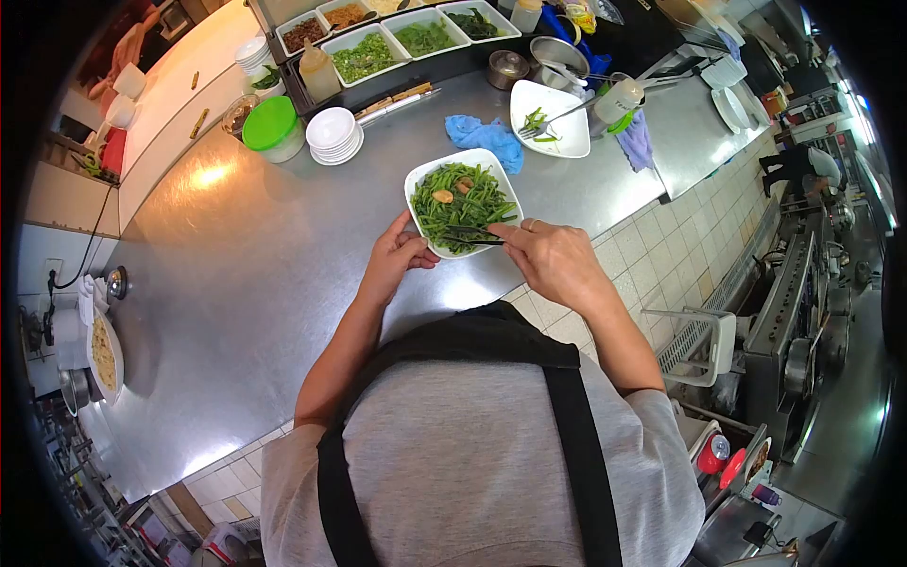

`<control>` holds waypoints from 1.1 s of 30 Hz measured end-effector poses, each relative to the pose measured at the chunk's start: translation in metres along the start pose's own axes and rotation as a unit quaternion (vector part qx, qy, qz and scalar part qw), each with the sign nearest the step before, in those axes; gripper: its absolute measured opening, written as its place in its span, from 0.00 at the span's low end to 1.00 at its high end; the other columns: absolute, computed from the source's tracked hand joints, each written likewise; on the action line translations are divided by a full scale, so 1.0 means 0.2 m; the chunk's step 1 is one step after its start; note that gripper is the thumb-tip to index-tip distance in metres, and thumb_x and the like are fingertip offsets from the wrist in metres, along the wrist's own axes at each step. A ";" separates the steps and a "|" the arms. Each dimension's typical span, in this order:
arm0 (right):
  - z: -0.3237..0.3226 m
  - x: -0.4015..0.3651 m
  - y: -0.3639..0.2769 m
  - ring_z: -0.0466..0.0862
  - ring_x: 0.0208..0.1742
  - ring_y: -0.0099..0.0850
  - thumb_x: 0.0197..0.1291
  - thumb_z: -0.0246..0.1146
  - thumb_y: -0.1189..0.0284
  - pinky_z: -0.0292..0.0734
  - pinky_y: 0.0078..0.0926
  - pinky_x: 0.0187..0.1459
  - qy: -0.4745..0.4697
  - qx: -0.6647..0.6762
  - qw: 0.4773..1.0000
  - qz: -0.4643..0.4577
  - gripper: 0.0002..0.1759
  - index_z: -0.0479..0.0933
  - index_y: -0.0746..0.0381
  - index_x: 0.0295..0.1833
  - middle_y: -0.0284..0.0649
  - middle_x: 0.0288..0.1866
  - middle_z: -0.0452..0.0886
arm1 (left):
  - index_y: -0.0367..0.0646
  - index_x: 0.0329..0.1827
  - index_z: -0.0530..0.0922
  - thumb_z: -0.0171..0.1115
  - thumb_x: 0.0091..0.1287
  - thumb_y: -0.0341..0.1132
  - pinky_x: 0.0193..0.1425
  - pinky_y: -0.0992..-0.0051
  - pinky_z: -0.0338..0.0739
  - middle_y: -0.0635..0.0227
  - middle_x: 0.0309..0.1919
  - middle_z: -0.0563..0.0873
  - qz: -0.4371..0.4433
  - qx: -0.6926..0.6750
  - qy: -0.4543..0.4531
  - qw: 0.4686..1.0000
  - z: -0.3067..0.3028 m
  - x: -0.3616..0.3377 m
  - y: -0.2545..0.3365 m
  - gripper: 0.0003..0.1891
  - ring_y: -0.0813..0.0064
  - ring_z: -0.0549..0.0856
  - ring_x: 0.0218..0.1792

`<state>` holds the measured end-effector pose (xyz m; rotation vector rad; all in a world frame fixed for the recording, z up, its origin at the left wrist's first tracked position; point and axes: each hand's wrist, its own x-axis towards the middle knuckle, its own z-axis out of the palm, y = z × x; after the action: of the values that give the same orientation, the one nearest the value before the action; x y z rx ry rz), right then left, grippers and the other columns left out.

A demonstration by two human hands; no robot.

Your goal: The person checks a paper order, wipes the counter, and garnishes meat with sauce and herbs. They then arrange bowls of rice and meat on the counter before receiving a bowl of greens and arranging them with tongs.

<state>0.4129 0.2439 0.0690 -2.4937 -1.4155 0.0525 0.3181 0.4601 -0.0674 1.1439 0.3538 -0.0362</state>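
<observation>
A white square bowl [413, 185] full of cooked green vegetable stems [453, 203], with a few tan pieces on top, sits on the steel counter in front of me. My left hand [402, 250] grips its lower left rim, thumb and fingers closed on the edge. In my right hand [557, 260] is a pair of slim dark tongs [477, 236], pinched, with the tips resting in the greens near the bowl's lower side. Just beyond the bowl lies a crumpled blue cloth [484, 137]. A white dish [565, 142] holding a few green scraps and metal tongs stands at the upper right.
Along the counter's far side are trays of chopped greens [364, 59], a squeeze bottle [319, 74], stacked small plates [334, 134] and a green-lidded tub [272, 125]. A dish of food [104, 352] sits far left. At right, a person [812, 168] bends beyond the tiled floor.
</observation>
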 end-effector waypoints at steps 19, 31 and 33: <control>0.12 -0.01 0.03 0.82 0.28 0.34 0.52 0.57 0.73 0.76 0.30 0.27 0.016 -0.095 0.993 -0.066 0.16 0.79 0.59 0.48 0.40 0.30 0.79 | 0.39 0.72 0.54 0.54 0.63 0.29 0.39 0.77 0.81 0.61 0.34 0.82 0.007 -0.002 0.011 1.000 0.02 -0.01 0.01 0.33 0.74 0.84 0.33; -0.14 0.01 0.13 0.79 0.28 0.35 0.58 0.61 0.74 0.74 0.29 0.32 0.044 0.139 0.988 0.047 0.12 0.81 0.59 0.48 0.42 0.34 0.83 | 0.38 0.72 0.55 0.53 0.63 0.28 0.38 0.77 0.81 0.61 0.33 0.82 0.013 -0.005 0.013 1.000 0.01 -0.01 0.00 0.33 0.73 0.84 0.32; -0.15 0.01 0.16 0.78 0.26 0.33 0.58 0.61 0.74 0.73 0.28 0.31 0.038 0.175 0.980 0.090 0.12 0.81 0.60 0.48 0.43 0.32 0.83 | 0.39 0.72 0.55 0.53 0.63 0.28 0.38 0.77 0.81 0.61 0.33 0.82 0.010 0.002 0.016 1.000 0.02 -0.01 0.01 0.33 0.72 0.84 0.32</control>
<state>0.4468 0.2241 0.0902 -2.2946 -1.0421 0.2212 0.3172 0.4575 -0.0639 1.1525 0.3712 -0.0003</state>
